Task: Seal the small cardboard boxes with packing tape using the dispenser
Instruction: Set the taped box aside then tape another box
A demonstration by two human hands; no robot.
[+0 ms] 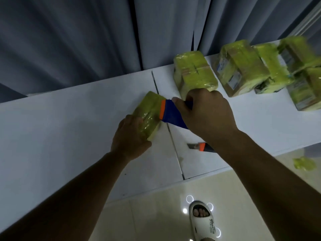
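A small cardboard box [149, 112] wrapped in yellow-green tape lies on the white table [69, 129] near the middle. My left hand [129, 136] holds its near end, fingers over the top. My right hand [205, 112] grips a blue tape dispenser [171, 114] with an orange edge, which is pressed against the box's right side. The dispenser's handle is hidden inside my palm.
Several taped boxes stand at the back right, the nearest [195, 72] just behind my right hand. A utility knife [199, 146] lies on the table under my right forearm. A scrap of tape [304, 163] lies on the floor. Grey curtains hang behind the table.
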